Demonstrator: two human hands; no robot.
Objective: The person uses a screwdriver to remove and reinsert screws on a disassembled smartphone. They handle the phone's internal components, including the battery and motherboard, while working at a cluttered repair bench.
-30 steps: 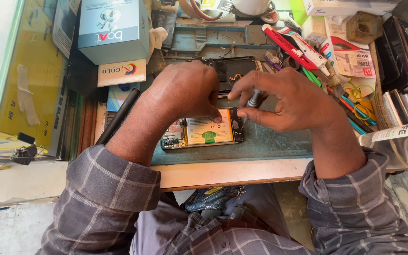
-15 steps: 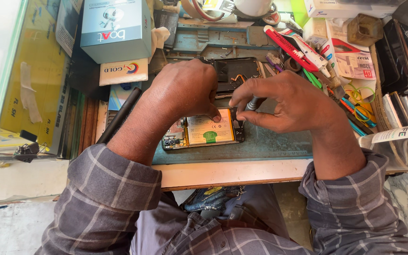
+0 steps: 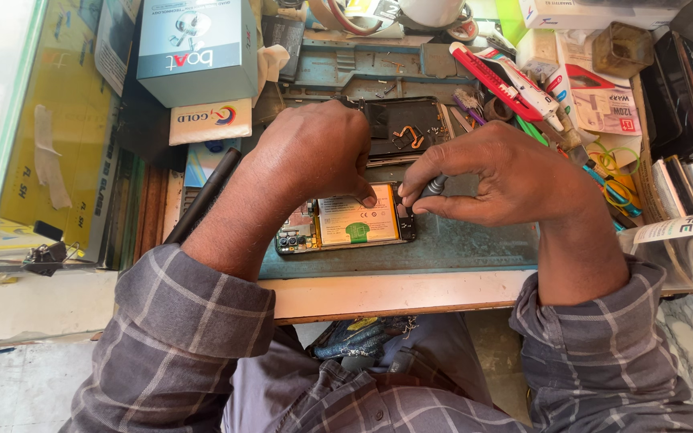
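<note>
An opened phone [image 3: 346,224] with its pale battery showing lies on a teal work mat [image 3: 459,244]. My left hand [image 3: 318,152] presses down on the phone's upper edge, fingers curled over it. My right hand [image 3: 499,172] pinches a small dark screwdriver [image 3: 433,187] whose tip meets the phone's right end. A separate dark phone back frame [image 3: 403,128] lies just beyond both hands.
A blue-grey box [image 3: 198,48] and a small white box [image 3: 210,120] stand at the back left. Red-handled tools [image 3: 507,76], rubber bands and packets crowd the back right. A clear bottle [image 3: 683,244] lies at the right. A glass case [image 3: 42,160] is on the left.
Both hands stay over the phone; the hands shifted slightly and more of the battery shows below my left hand.
</note>
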